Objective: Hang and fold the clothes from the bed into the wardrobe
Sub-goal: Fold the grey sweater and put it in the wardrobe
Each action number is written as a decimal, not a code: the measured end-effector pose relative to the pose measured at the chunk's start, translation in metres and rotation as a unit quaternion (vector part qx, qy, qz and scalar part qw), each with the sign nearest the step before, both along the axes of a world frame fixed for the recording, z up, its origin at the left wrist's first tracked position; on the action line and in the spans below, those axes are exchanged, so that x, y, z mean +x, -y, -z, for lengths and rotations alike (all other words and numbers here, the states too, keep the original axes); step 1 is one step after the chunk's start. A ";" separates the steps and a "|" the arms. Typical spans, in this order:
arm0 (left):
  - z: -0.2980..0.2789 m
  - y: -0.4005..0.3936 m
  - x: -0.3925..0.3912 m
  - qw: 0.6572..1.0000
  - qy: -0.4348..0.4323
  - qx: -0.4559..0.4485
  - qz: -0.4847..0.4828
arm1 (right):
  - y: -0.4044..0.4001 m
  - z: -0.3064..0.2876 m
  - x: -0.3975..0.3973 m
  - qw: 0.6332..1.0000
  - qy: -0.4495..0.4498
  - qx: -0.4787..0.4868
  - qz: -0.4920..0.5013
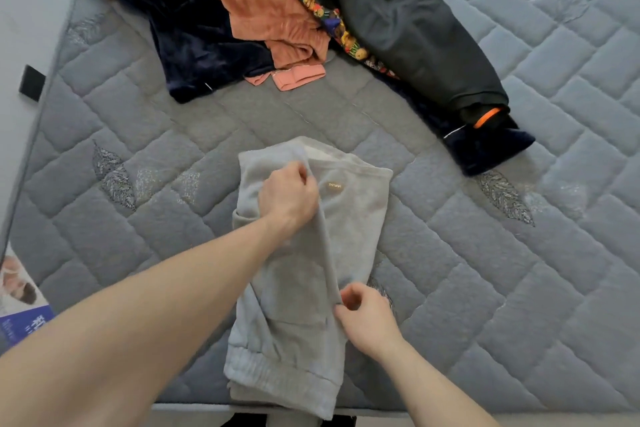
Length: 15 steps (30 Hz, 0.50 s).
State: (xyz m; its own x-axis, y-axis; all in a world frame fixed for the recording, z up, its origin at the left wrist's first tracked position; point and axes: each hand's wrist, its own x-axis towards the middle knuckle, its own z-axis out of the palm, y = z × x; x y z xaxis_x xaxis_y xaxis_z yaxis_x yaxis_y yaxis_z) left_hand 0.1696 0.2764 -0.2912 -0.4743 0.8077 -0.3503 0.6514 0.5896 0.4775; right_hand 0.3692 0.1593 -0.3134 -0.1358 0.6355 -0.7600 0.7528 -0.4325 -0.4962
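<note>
1. A grey quilted mattress fills nearly the whole view; leaf patterns are stitched into its surface.
2. A pile of clothes is seen at the far side of the mattress. A black jacket is spread to the right, with an orange band at its cuff. An orange fleece garment is heaped in the middle, and a dark navy velvet garment lies under it to the left. A strip of colourful patterned fabric runs between the orange piece and the jacket.
3. The grey sweatpants are laid folded lengthwise at the near edge of the mattress, well apart from the pile. The cuffed end hangs a little over the near edge, and a small gold label is seen near the far end.
4. The left hand is clenched on a fold of the sweatpants near their far end.
5. The right hand pinches the same fold lower down, at the right side of the garment.
6. A printed sheet is partly seen at the left border.
</note>
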 end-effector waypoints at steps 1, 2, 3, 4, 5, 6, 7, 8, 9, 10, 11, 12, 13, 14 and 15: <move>-0.006 0.005 0.008 0.996 0.002 0.087 0.023 | 0.002 0.000 0.000 1.000 -0.004 0.003 0.012; -0.012 0.009 0.018 0.986 0.004 0.154 0.058 | 0.003 0.000 0.001 1.000 -0.006 0.005 0.024; -0.015 0.013 0.028 0.976 0.001 0.191 0.100 | 0.005 0.000 0.003 1.000 -0.005 0.001 0.031; -0.016 0.014 0.038 0.970 -0.006 0.197 0.142 | 0.005 0.000 0.005 0.999 -0.003 -0.006 0.032; -0.012 0.014 0.047 0.969 -0.008 0.176 0.173 | 0.005 -0.001 0.008 0.999 0.001 -0.017 0.030; -0.004 0.013 0.054 0.973 0.003 0.139 0.185 | 0.003 -0.002 0.012 0.999 0.006 -0.029 0.028; 0.005 0.012 0.057 0.980 0.039 0.082 0.176 | 0.001 -0.003 0.016 0.999 0.012 -0.037 0.027; 0.012 0.013 0.059 0.984 0.097 0.013 0.152 | -0.003 -0.003 0.021 0.999 0.022 -0.040 0.027; 0.019 0.017 0.059 0.980 0.147 -0.046 0.128 | -0.007 -0.003 0.026 0.998 0.032 -0.040 0.029; 0.026 0.021 0.057 0.975 0.171 -0.070 0.121 | -0.014 -0.003 0.030 0.998 0.041 -0.037 0.036; 0.029 0.027 0.053 0.975 0.170 -0.068 0.126 | -0.022 -0.003 0.034 0.997 0.043 -0.032 0.051; 0.029 0.033 0.047 0.978 0.158 -0.045 0.131 | -0.033 -0.002 0.036 0.996 0.041 -0.022 0.073; 0.027 0.038 0.039 0.981 0.143 -0.011 0.134 | -0.046 0.000 0.038 0.995 0.038 -0.006 0.094; 0.026 0.041 0.028 0.983 0.130 0.022 0.130 | -0.062 0.002 0.038 0.993 0.035 0.011 0.115; 0.024 0.042 0.015 0.985 0.115 0.046 0.117 | -0.080 0.004 0.036 0.990 0.030 0.023 0.138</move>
